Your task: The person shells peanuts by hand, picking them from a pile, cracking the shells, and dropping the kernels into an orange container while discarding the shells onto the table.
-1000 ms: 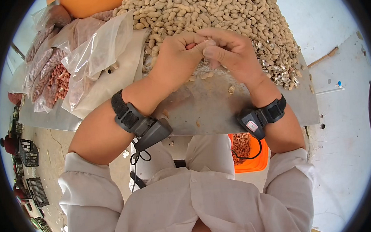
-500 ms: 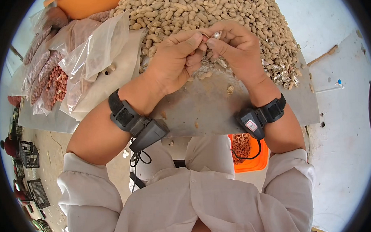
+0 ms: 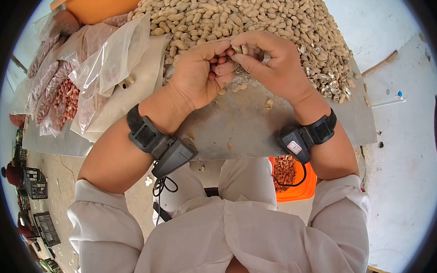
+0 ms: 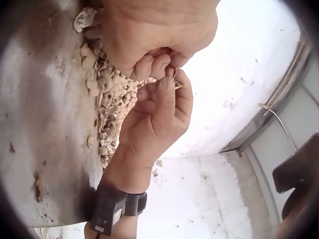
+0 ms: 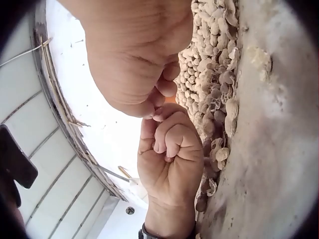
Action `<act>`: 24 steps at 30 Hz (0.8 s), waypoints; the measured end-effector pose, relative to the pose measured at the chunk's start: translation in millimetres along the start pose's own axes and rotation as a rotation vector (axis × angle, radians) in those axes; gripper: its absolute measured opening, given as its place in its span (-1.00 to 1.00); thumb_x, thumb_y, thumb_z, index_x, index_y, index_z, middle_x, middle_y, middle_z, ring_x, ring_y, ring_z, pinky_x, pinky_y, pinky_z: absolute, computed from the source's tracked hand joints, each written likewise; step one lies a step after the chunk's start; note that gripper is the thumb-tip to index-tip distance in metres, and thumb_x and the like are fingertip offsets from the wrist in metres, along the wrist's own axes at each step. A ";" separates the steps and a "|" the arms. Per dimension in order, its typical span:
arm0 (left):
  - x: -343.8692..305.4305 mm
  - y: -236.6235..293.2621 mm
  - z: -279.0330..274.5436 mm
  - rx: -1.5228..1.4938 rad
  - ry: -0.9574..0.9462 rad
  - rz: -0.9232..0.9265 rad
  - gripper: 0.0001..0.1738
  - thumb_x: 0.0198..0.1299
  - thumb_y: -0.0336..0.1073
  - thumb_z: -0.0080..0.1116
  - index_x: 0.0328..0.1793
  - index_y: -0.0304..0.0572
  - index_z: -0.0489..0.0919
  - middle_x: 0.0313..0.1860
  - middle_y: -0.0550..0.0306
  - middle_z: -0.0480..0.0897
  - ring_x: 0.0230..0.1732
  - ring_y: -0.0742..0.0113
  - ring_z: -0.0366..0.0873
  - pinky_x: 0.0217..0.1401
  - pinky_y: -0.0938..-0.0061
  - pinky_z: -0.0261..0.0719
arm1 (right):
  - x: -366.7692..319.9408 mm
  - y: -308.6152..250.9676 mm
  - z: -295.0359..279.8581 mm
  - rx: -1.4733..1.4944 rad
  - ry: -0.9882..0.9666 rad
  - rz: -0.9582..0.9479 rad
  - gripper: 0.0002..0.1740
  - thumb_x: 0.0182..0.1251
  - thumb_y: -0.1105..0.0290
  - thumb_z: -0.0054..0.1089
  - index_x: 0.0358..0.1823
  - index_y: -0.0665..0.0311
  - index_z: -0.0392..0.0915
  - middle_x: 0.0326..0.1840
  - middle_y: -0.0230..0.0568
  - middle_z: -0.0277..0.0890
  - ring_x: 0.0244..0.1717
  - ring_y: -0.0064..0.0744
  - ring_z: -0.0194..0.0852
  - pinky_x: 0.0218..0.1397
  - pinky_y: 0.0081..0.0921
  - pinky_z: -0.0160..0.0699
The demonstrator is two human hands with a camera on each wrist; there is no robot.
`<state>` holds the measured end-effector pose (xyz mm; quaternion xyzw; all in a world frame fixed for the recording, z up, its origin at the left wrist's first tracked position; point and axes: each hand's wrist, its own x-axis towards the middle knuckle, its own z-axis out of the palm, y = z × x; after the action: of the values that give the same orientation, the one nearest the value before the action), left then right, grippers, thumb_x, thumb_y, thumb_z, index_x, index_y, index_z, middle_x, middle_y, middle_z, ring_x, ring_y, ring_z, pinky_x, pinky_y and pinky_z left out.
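Note:
Both hands meet over the near edge of a large heap of unshelled peanuts (image 3: 253,15). In the head view the left hand (image 3: 197,72) has its fingers curled around several reddish kernels (image 3: 221,60). The right hand (image 3: 276,62) pinches a peanut shell (image 3: 244,49) between thumb and fingers, its tips touching the left fingertips. The left wrist view shows the right thumb against a small reddish piece (image 4: 170,72). In the right wrist view the left hand's (image 5: 172,154) fingers are folded into the palm, and a bit of kernel (image 5: 168,159) shows beneath them.
Clear bags of red kernels (image 3: 68,101) lie at the left on the metal table (image 3: 237,131), with an orange container (image 3: 101,8) behind. Empty shells (image 3: 332,87) gather at the heap's right edge. Below the table, an orange basin (image 3: 297,194) holds reddish bits.
The hands parted slightly from their earlier clasp, rose, then came back down a little. A silvery opened shell at the right fingertips is gone from there, and a tan shell is now held.

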<state>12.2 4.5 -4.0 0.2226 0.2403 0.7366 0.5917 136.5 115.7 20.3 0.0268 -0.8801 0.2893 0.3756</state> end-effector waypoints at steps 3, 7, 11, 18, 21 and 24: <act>0.3 -0.8 0.7 -0.012 0.031 -0.016 -0.83 0.24 -0.37 -0.08 -0.41 -0.26 0.38 -0.58 0.32 0.24 -0.66 0.58 0.05 -0.66 0.68 0.00 | 1.5 -2.5 0.5 -0.063 -0.010 -0.029 -0.74 -0.02 0.50 0.22 -0.22 0.18 0.57 -0.63 -0.36 0.34 -0.60 -0.50 0.32 -0.50 -0.59 0.36; -0.5 -0.6 5.1 0.004 0.089 -0.051 -0.86 0.21 -0.41 -0.07 -0.41 -0.24 0.38 -0.57 0.31 0.26 -0.65 0.59 0.06 -0.65 0.68 0.01 | 2.1 -6.6 -0.1 -0.186 -0.036 0.039 -0.81 0.01 0.45 0.16 -0.28 0.18 0.56 -0.62 -0.28 0.37 -0.60 -0.35 0.36 -0.49 -0.50 0.39; 0.9 -2.7 3.0 0.104 0.032 -0.051 -0.92 0.17 -0.45 -0.06 -0.30 -0.32 0.44 -0.55 0.28 0.32 -0.63 0.58 0.11 -0.64 0.69 0.06 | -0.3 -6.5 -0.4 -0.166 -0.028 0.169 -0.85 0.02 0.43 0.09 -0.33 0.20 0.55 -0.60 -0.19 0.44 -0.58 -0.28 0.41 -0.47 -0.46 0.41; -1.3 7.6 1.2 0.130 0.046 0.070 -0.70 0.23 -0.41 -0.08 0.05 -0.40 0.43 -0.48 0.26 0.36 -0.64 0.59 0.11 -0.64 0.71 0.07 | 2.3 14.8 -48.2 -0.575 0.079 0.258 -0.82 0.01 0.36 0.03 -0.36 0.21 0.56 -0.53 -0.10 0.51 -0.46 -0.11 0.51 -0.38 -0.35 0.47; 2.1 12.7 -5.7 0.033 0.034 0.083 -0.69 0.24 -0.37 -0.07 0.07 -0.40 0.42 -0.46 0.25 0.37 -0.63 0.59 0.13 -0.64 0.72 0.09 | -1.6 24.4 -69.0 -0.791 0.030 0.306 -0.80 0.03 0.32 0.01 -0.40 0.21 0.58 -0.46 -0.09 0.53 -0.40 -0.06 0.52 -0.32 -0.29 0.48; 3.7 14.5 -8.3 -0.005 0.024 0.085 -0.68 0.25 -0.35 -0.06 0.07 -0.40 0.42 -0.47 0.25 0.38 -0.62 0.60 0.15 -0.64 0.73 0.10 | -2.0 23.6 -65.4 -0.600 -0.053 0.255 -0.81 0.02 0.34 0.02 -0.43 0.25 0.58 -0.40 -0.08 0.55 -0.35 -0.07 0.52 -0.29 -0.30 0.48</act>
<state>-4.7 4.7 -1.4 0.2222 0.2359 0.7645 0.5572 173.9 169.6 43.4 -0.1879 -0.9318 0.0609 0.3045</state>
